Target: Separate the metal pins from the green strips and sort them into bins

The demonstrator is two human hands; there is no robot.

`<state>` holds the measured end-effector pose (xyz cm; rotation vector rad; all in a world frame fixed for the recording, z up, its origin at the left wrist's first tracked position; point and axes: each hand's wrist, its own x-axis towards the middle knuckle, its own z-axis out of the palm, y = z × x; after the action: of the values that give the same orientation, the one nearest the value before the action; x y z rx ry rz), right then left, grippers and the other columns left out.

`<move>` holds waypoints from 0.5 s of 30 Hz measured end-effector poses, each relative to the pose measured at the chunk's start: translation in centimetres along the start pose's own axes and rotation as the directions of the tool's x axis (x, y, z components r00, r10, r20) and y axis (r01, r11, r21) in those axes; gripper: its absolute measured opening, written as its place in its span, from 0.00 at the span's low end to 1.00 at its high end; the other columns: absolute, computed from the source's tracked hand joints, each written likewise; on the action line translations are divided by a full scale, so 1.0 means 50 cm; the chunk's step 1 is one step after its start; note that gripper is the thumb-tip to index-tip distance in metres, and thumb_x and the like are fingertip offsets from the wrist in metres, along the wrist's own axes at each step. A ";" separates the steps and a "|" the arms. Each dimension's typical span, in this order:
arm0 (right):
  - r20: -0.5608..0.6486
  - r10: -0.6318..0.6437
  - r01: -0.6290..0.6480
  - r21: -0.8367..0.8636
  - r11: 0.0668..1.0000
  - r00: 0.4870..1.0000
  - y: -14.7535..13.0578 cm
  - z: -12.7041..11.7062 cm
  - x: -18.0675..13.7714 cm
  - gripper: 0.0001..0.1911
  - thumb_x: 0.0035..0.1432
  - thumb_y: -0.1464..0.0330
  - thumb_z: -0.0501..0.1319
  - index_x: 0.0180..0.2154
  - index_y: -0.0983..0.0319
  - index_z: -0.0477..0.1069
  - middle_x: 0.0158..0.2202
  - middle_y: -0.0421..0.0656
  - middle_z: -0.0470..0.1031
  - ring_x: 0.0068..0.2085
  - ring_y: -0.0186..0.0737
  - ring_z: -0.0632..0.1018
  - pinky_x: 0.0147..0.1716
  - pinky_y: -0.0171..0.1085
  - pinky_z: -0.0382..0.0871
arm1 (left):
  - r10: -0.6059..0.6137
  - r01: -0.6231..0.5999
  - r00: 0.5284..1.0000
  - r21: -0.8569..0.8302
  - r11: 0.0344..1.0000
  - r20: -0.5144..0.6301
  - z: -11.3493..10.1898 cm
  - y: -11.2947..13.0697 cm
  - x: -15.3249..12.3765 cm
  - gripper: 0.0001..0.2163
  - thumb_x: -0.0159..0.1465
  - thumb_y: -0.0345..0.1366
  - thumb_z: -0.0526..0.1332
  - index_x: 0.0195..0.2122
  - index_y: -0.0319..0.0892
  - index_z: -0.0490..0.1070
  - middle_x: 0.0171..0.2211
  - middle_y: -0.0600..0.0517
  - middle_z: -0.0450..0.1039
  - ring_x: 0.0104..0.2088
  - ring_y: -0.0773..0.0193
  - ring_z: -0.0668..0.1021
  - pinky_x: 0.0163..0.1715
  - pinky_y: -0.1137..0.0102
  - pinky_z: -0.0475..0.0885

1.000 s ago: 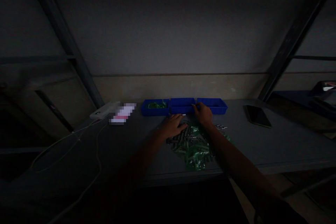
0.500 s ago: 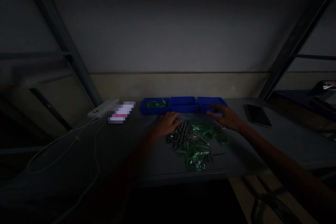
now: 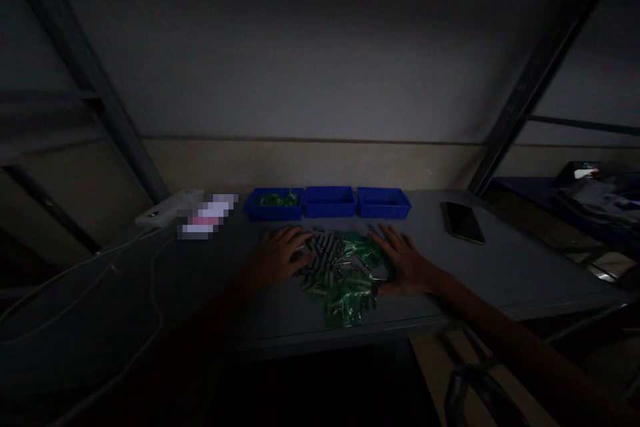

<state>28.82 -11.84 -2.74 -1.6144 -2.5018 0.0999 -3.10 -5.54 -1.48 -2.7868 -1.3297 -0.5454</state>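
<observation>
Metal pins [image 3: 326, 252] and green plastic bags [image 3: 344, 303] are flanked by the left hand [image 3: 277, 255] and right hand [image 3: 407, 267], fingers [image 3: 298, 239] spread open, on a table [image 3: 500, 270] near three blue bins [image 3: 331, 209]

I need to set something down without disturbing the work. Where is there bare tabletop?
Bare tabletop shows between the right hand and the phone; a dimmer patch lies between the left hand and the white cable. Between the hands it is crowded with metal rods and green plastic packets, in front of the three blue bins.
</observation>
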 end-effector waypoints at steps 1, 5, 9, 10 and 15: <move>0.018 -0.014 0.014 0.011 1.000 1.000 0.001 -0.001 0.011 0.61 0.37 0.39 0.59 0.64 0.58 0.34 0.66 0.56 0.33 0.64 0.62 0.39 0.56 0.63 0.38 | 0.019 -0.019 0.999 0.001 1.000 0.032 -0.001 -0.001 -0.011 0.24 0.61 0.51 0.52 0.57 0.50 0.61 0.58 0.48 0.62 0.58 0.51 0.63 0.56 0.52 0.54; 0.032 -0.095 0.094 0.047 0.994 0.995 -0.003 0.000 0.036 0.60 0.38 0.40 0.59 0.64 0.59 0.36 0.66 0.56 0.38 0.64 0.60 0.42 0.58 0.61 0.36 | 0.113 -0.109 0.986 -0.036 0.993 0.126 0.001 0.014 -0.030 0.34 0.56 0.57 0.54 0.62 0.50 0.51 0.64 0.45 0.48 0.61 0.47 0.55 0.57 0.52 0.53; 0.011 -0.156 0.154 0.073 0.985 0.988 -0.017 0.010 0.053 0.59 0.39 0.42 0.60 0.64 0.60 0.39 0.65 0.55 0.42 0.64 0.60 0.45 0.59 0.59 0.39 | 0.154 -0.143 0.978 -0.091 0.986 0.140 0.009 0.047 -0.010 0.40 0.51 0.60 0.58 0.62 0.51 0.49 0.65 0.45 0.43 0.62 0.43 0.52 0.58 0.51 0.52; 0.001 -0.165 0.165 0.074 0.984 0.986 -0.020 0.013 0.057 0.58 0.40 0.43 0.61 0.64 0.60 0.40 0.65 0.55 0.42 0.64 0.59 0.46 0.59 0.58 0.40 | 0.150 -0.137 0.979 -0.103 0.985 0.140 0.011 0.054 -0.003 0.40 0.51 0.60 0.58 0.62 0.51 0.50 0.65 0.44 0.43 0.63 0.43 0.52 0.58 0.50 0.52; -0.051 -0.199 0.202 0.083 0.976 0.979 -0.035 0.032 0.085 0.54 0.42 0.48 0.63 0.64 0.61 0.43 0.64 0.56 0.45 0.63 0.58 0.49 0.60 0.55 0.43 | 0.126 -0.105 0.980 -0.136 0.985 0.152 0.019 0.065 0.022 0.38 0.53 0.60 0.55 0.62 0.49 0.51 0.64 0.42 0.45 0.63 0.44 0.51 0.59 0.50 0.51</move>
<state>25.24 -8.65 -3.63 -1.3095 -2.5725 0.1463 0.29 -6.68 -1.58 -3.0470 -1.1859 -0.4236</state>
